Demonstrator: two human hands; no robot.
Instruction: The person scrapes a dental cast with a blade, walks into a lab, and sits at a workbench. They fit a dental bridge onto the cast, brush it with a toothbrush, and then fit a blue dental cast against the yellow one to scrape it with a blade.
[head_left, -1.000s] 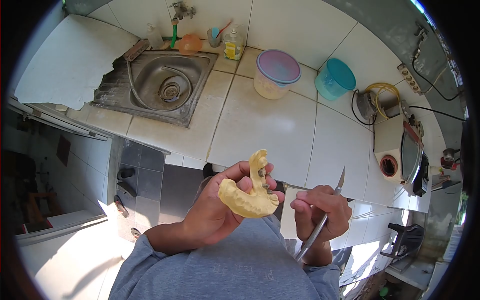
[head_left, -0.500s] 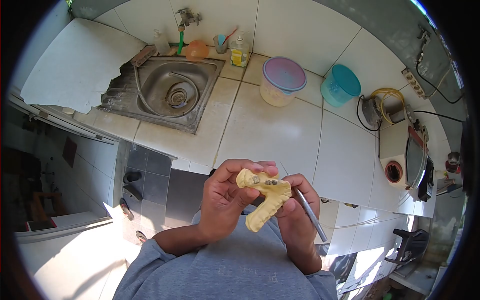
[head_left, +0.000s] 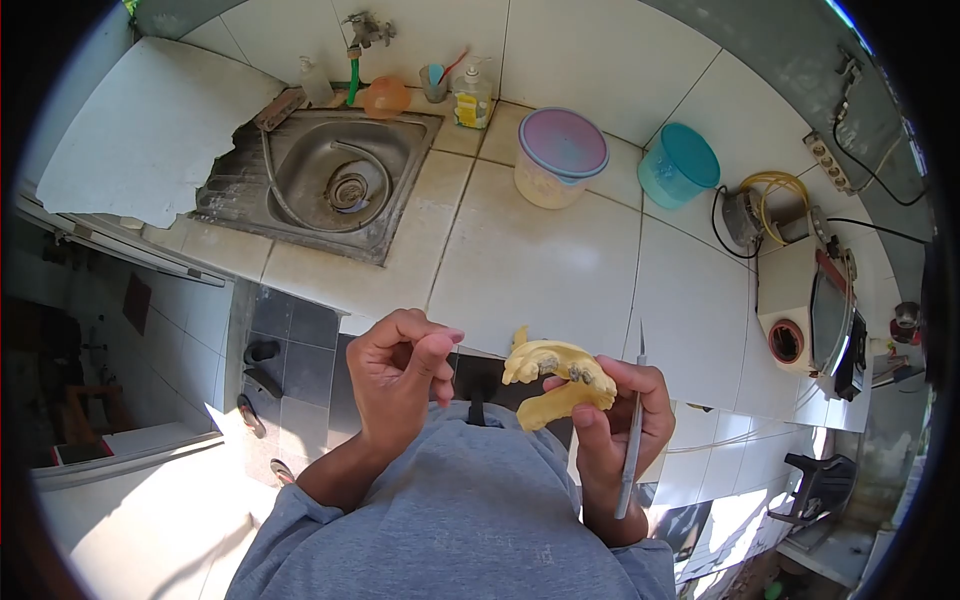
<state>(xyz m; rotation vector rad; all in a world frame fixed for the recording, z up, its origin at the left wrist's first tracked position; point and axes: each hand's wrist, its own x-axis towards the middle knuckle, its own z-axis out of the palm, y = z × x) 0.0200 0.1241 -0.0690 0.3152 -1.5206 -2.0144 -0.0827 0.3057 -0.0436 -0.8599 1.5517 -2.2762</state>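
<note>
Right hand [head_left: 615, 425] pinches the yellow dental cast [head_left: 556, 372] between thumb and fingers, with a metal carving tool [head_left: 632, 440] tucked along the same palm, blade up. Left hand [head_left: 400, 372] is near the cast but apart from it, fingers curled onto the thumb, nothing visible in it. Tiled table [head_left: 540, 260] lies beyond both hands.

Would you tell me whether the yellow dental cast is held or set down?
Held: the right hand grips the dental cast alongside a metal tool.
</note>
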